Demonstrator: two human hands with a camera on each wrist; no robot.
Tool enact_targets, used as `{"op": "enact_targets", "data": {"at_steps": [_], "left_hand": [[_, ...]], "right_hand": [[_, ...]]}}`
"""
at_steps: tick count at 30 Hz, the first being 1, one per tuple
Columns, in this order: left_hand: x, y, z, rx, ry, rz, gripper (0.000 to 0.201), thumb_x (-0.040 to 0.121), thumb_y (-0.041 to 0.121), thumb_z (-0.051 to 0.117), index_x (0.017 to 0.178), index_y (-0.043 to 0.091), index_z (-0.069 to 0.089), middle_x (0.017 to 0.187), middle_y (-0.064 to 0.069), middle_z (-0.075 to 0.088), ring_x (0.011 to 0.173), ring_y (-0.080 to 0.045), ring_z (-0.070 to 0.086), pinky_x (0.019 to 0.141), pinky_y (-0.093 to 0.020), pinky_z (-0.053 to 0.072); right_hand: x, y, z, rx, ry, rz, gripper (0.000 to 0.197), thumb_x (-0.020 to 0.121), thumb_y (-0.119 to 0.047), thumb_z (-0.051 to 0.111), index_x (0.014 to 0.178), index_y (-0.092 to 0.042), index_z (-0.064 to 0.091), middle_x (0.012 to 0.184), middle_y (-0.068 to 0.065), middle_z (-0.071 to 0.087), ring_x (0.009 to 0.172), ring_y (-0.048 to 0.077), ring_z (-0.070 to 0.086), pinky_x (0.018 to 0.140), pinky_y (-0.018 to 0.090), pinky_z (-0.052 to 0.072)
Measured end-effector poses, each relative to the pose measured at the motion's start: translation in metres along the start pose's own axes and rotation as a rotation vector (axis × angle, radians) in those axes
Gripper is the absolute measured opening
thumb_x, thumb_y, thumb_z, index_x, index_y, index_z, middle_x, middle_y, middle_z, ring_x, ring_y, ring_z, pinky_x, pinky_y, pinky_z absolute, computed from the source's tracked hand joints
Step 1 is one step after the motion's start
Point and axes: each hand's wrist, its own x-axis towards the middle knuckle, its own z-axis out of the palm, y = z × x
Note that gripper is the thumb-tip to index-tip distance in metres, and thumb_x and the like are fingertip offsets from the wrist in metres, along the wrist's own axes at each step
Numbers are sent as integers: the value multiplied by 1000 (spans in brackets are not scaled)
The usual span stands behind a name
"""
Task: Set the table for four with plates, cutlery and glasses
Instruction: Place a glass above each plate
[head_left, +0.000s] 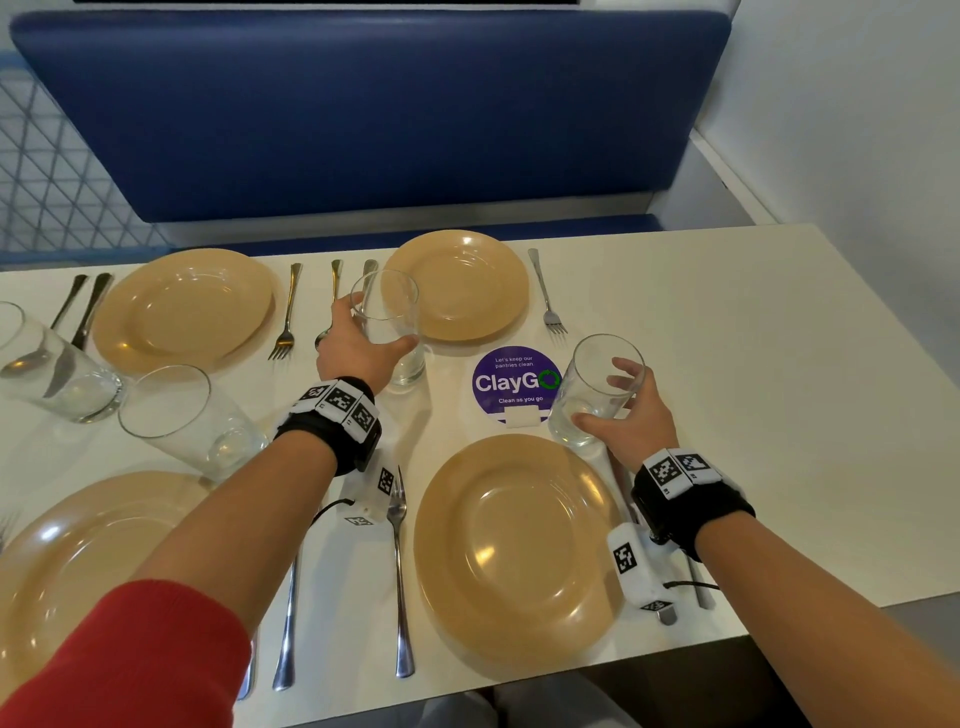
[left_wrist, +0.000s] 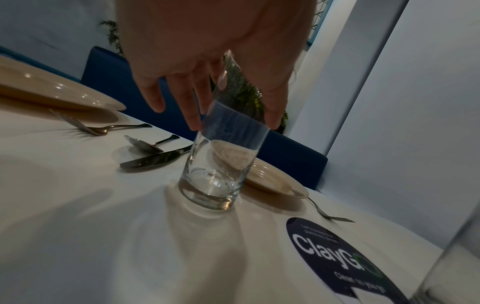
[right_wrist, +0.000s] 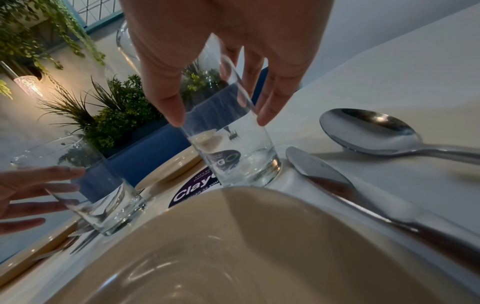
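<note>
Both of our hands are on glasses. At the lower right of the head view our right hand (head_left: 631, 415) wraps thumb and fingers round a glass (head_left: 592, 389) standing just beyond the rim of the nearest plate (head_left: 514, 551), beside the tips of a knife (right_wrist: 337, 185) and spoon (right_wrist: 371, 131). Further up, at mid-frame, our left hand (head_left: 358, 348) grasps a second glass (head_left: 392, 325) whose base rests on the white table (head_left: 727, 364), just beside the near rim of the far right plate (head_left: 460, 283), with a spoon and knife to its left.

We judge the glass step nearly done: four plates and their cutlery lie in place, and two more glasses, the nearer one (head_left: 182, 415) and another (head_left: 57, 369) at the left edge, stand between the left-hand plates. The next move calls for easing each glass flat, then loosening the fingers without tipping it; the right one sits close to the plate rim and the knife tip, so a careless release could knock it.

Between the two right-hand plates we see a round purple sticker (head_left: 514, 384) that reads "Let's keep our pantries clean", "ClayGo", "Clean as you go". Beyond the table runs a blue bench back (head_left: 363, 114).
</note>
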Motion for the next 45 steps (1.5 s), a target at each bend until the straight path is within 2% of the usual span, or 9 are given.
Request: {"op": "enact_targets", "data": {"at_steps": [13, 19, 24, 28, 32, 35, 39, 43, 45], "left_hand": [[-5, 1, 1, 13, -17, 2, 82, 70, 42, 79, 137, 26, 35, 131, -8, 56, 116, -27, 56, 97, -38, 46], [-7, 4, 1, 7, -30, 12, 84, 70, 39, 80, 139, 24, 33, 130, -7, 56, 116, -26, 56, 95, -36, 45], [-10, 2, -5, -178, -99, 0, 96, 72, 36, 78, 147, 20, 22, 147, -6, 39, 132, -23, 42, 108, -39, 38], [-14, 4, -17, -359, -18, 24, 74, 85, 43, 63, 146, 20, 30, 148, -4, 38, 133, -19, 40, 108, -34, 35], [-7, 8, -31, -449, 128, -47, 51, 94, 43, 44, 138, 18, 43, 138, -1, 49, 126, -19, 47, 106, -31, 33], [6, 9, -39, -370, 225, -106, 43, 94, 29, 46, 135, 17, 44, 133, -3, 53, 121, -21, 51, 104, -35, 38], [28, 11, -47, -107, 180, -83, 55, 89, 23, 61, 139, 14, 39, 139, -6, 49, 127, -20, 47, 106, -31, 36], [65, 16, -45, 183, 54, -40, 61, 85, 24, 67, 139, 13, 40, 137, -10, 50, 122, -26, 51, 98, -34, 42], [83, 17, -42, 303, -40, -33, 56, 86, 27, 66, 135, 10, 45, 132, -11, 55, 119, -27, 54, 95, -34, 44]], "right_hand": [[0, 0, -1, -8, -12, -3, 76, 66, -18, 81, 129, -29, 40, 123, -5, 54, 106, 13, 52, 86, 26, 40], [0, -1, -3, -9, -16, -9, 84, 63, -17, 84, 132, -26, 38, 124, -5, 50, 118, 19, 50, 89, 26, 39], [-10, -31, -6, -207, 166, -224, 103, 47, -38, 91, 134, -18, 39, 135, 2, 39, 127, 22, 32, 106, 36, 30], [-12, -65, -9, -313, 254, -431, 101, 44, -53, 87, 130, -23, 43, 139, 2, 36, 130, 22, 30, 107, 39, 26], [-17, -91, 1, -321, 174, -591, 91, 50, -55, 81, 128, -22, 45, 135, 2, 40, 125, 21, 33, 103, 35, 28], [-22, -106, 22, -230, 15, -671, 74, 62, -43, 77, 125, -18, 47, 122, -5, 44, 110, 12, 39, 94, 27, 39], [-19, -116, 60, -103, -313, -449, 68, 74, -24, 77, 131, -17, 39, 118, -8, 46, 95, 7, 49, 73, 7, 40], [-3, -120, 102, -77, -348, -240, 69, 78, -26, 73, 135, -16, 35, 123, -1, 50, 89, 9, 50, 67, 15, 39], [6, -122, 118, -76, -354, -162, 75, 78, -26, 74, 139, -14, 32, 128, 2, 48, 99, 14, 51, 80, 21, 42]]}}
